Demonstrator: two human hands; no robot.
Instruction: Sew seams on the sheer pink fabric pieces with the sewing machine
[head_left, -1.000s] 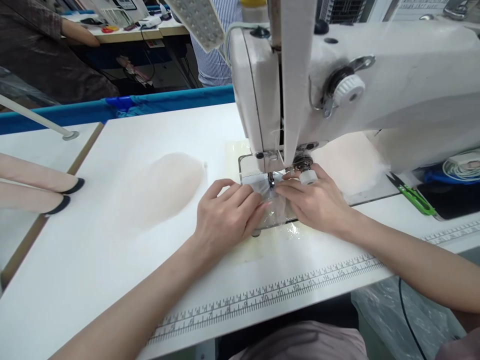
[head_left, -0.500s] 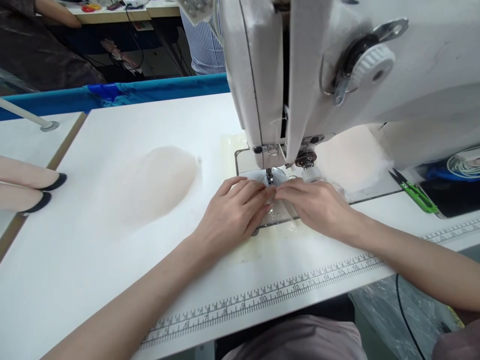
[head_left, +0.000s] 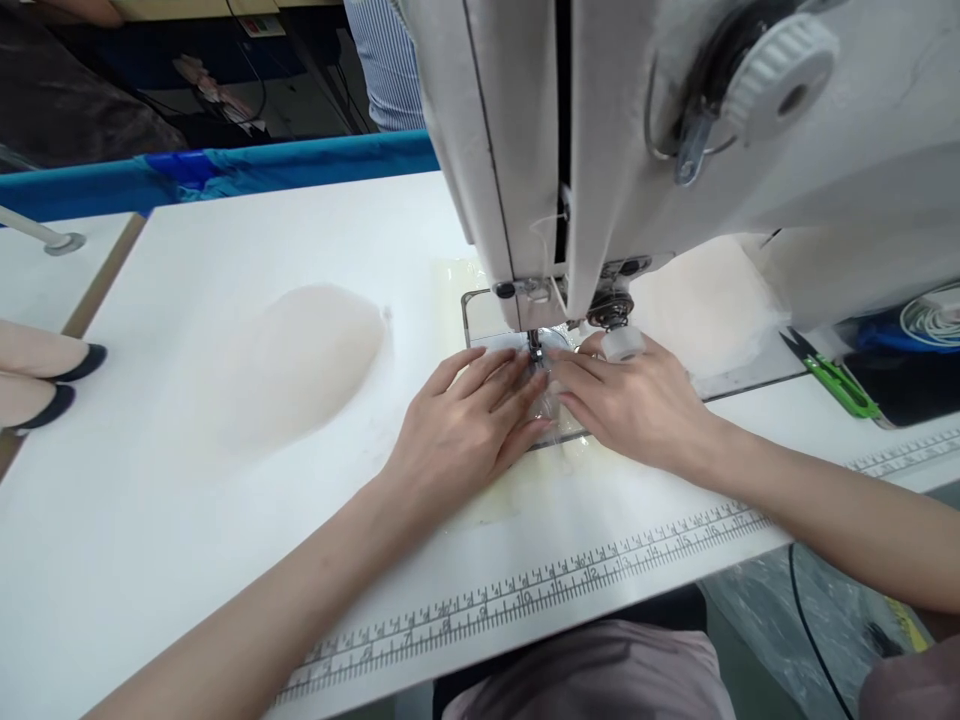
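Note:
My left hand lies flat just left of the presser foot, its fingers stretched and slightly apart. On the other side my right hand rests with fingers extended toward the foot. Between and under the fingertips is some sheer, see-through material, mostly hidden by my hands. Above them stands the head of the sewing machine. A thin beige sheer piece lies on the table to the left. More pale sheer pieces lie under the machine arm at right.
Green thread snips lie at right beside a dark flat object and a coiled white cable. A printed ruler runs along the front edge. Two beige, dark-tipped items sit at far left. Another person's striped garment shows behind.
My fingers, bunched together at the foot before, are now spread flatter on both sides of it. The right hand's fingers reach further forward. The view has shifted slightly closer.

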